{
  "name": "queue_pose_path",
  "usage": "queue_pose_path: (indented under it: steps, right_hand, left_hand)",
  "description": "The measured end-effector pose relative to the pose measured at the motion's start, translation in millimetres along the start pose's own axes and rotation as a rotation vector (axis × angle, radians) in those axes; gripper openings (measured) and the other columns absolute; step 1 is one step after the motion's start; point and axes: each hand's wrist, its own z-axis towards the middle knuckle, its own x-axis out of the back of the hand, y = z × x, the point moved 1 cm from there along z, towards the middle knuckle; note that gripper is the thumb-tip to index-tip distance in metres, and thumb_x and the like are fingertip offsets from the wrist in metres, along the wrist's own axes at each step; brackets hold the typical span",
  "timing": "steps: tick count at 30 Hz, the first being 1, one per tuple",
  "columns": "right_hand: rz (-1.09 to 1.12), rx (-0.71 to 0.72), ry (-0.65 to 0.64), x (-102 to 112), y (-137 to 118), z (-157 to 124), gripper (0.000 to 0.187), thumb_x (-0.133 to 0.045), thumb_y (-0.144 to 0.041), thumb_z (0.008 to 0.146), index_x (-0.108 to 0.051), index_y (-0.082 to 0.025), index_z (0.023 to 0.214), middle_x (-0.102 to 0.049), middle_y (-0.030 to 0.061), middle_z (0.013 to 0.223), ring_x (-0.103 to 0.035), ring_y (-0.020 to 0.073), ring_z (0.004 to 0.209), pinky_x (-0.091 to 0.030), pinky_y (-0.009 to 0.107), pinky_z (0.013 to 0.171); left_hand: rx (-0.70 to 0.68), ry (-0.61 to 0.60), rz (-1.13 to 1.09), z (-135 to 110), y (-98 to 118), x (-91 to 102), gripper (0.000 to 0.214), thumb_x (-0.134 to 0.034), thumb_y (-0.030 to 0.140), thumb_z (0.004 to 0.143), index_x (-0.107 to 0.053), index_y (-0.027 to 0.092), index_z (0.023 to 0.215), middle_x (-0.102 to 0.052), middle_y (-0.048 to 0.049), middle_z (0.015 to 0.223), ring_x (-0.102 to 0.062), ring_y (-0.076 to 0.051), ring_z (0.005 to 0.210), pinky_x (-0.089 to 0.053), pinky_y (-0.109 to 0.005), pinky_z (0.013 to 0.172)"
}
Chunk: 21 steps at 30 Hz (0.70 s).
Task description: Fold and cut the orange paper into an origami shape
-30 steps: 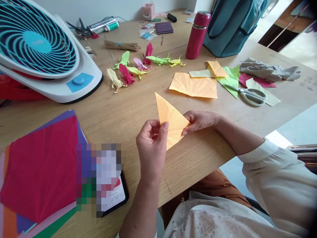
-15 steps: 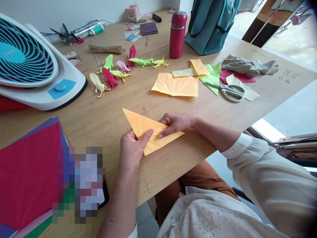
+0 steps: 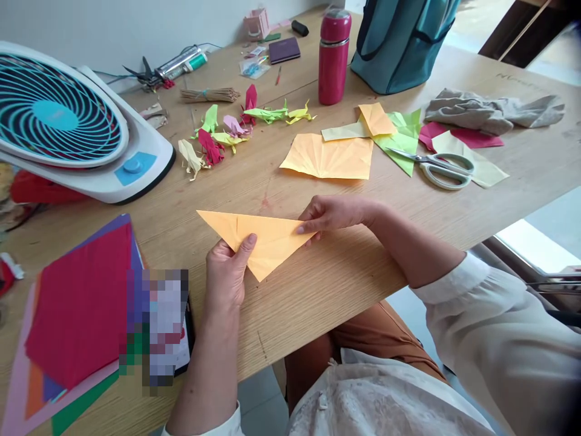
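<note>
A light orange sheet of origami paper point(image 3: 267, 242), folded into a triangle with faint creases, is held above the front of the table. My left hand point(image 3: 229, 266) pinches its lower left side, thumb on top and fingers hidden beneath. At the right corner, my right hand point(image 3: 333, 215) grips the paper between thumb and fingers. Beyond my hands lies a creased orange sheet point(image 3: 329, 158), partly under a pale strip point(image 3: 344, 132) and a small folded orange piece point(image 3: 376, 119). Scissors point(image 3: 447, 168) with pale handles rest on green paper point(image 3: 405, 142) to the right.
At left stand a fan point(image 3: 86, 133), a stack of coloured paper point(image 3: 82, 309) and a blurred phone point(image 3: 167, 333). Several folded paper figures point(image 3: 211, 148) lie farther back. A pink flask point(image 3: 334, 60), a teal bag point(image 3: 399, 48) and a grey cloth point(image 3: 492, 112) occupy the back right.
The paper has turned so its long edge lies nearly level, and it now shows as one triangle. My right hand has slid out to its right corner. The view has shifted slightly left.
</note>
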Motion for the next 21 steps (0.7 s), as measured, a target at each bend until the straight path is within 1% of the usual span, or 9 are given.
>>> queue_pose_path:
  steps: [4, 8, 11, 14, 16, 18, 21]
  right_hand:
    - [-0.002, -0.005, -0.013, 2.5, -1.0, -0.8, 0.048, -0.072, -0.061, 0.083, -0.082, -0.015, 0.090, -0.078, 0.0056, 0.079, -0.066, 0.0131, 0.067, -0.053, 0.025, 0.068]
    - [0.015, -0.044, 0.024, 1.6, -2.8, -0.7, 0.049, -0.076, -0.065, 0.077, -0.081, -0.016, 0.083, -0.077, 0.0046, 0.073, -0.064, 0.0123, 0.064, -0.053, 0.025, 0.067]
    - [0.002, -0.035, 0.074, 2.2, -2.3, 0.2, 0.050, -0.075, -0.066, 0.076, -0.079, -0.016, 0.077, -0.071, 0.0030, 0.066, -0.061, 0.0124, 0.062, -0.052, 0.026, 0.063]
    - [-0.051, 0.069, 0.204, 4.9, -2.2, 0.7, 0.051, -0.074, -0.064, 0.078, -0.070, -0.016, 0.065, -0.061, -0.0005, 0.061, -0.052, 0.0107, 0.060, -0.043, 0.025, 0.058]
    - [-0.051, 0.149, 0.329, 6.6, -3.0, 0.3, 0.052, -0.076, -0.063, 0.078, -0.063, -0.016, 0.060, -0.055, -0.0020, 0.060, -0.047, 0.0097, 0.060, -0.038, 0.025, 0.056]
    - [0.002, 0.199, 0.462, 7.1, -4.0, -0.2, 0.052, -0.079, -0.063, 0.075, -0.064, -0.016, 0.061, -0.053, -0.0021, 0.061, -0.045, 0.0098, 0.060, -0.035, 0.025, 0.055]
    - [0.091, 0.259, 0.639, 4.6, -6.0, 0.5, 0.049, -0.082, -0.064, 0.072, -0.070, -0.016, 0.068, -0.058, 0.0000, 0.064, -0.048, 0.0115, 0.062, -0.038, 0.026, 0.055]
  left_hand:
    - [0.068, -0.086, 0.008, -3.3, 1.3, -1.4, 0.050, -0.096, 0.038, 0.061, -0.078, 0.014, 0.102, -0.080, -0.0109, 0.106, -0.075, -0.028, 0.104, -0.059, -0.040, 0.097]
    - [0.088, -0.099, 0.004, -4.7, 2.0, 0.1, 0.049, -0.095, 0.036, 0.062, -0.079, 0.015, 0.103, -0.079, -0.0112, 0.111, -0.073, -0.028, 0.107, -0.058, -0.040, 0.098]
    - [0.081, -0.111, 0.003, -4.0, 2.0, 1.7, 0.047, -0.094, 0.035, 0.064, -0.079, 0.015, 0.104, -0.079, -0.0106, 0.113, -0.073, -0.026, 0.107, -0.057, -0.038, 0.099]
    - [0.058, -0.097, -0.022, -2.5, 2.9, 1.6, 0.046, -0.094, 0.035, 0.063, -0.078, 0.016, 0.102, -0.079, -0.0091, 0.110, -0.072, -0.024, 0.107, -0.056, -0.036, 0.098]
    - [0.049, -0.061, -0.043, -1.5, 4.2, 0.7, 0.043, -0.096, 0.034, 0.059, -0.078, 0.016, 0.093, -0.080, -0.0070, 0.102, -0.072, -0.022, 0.101, -0.056, -0.032, 0.093]
    - [0.056, -0.019, -0.045, -0.9, 5.5, -0.3, 0.040, -0.098, 0.034, 0.054, -0.077, 0.016, 0.083, -0.080, -0.0042, 0.091, -0.071, -0.017, 0.088, -0.055, -0.027, 0.082]
    - [0.067, 0.033, -0.046, -0.5, 6.3, -1.0, 0.041, -0.100, 0.033, 0.048, -0.075, 0.016, 0.075, -0.076, 0.0001, 0.078, -0.061, -0.008, 0.067, -0.049, -0.021, 0.066]
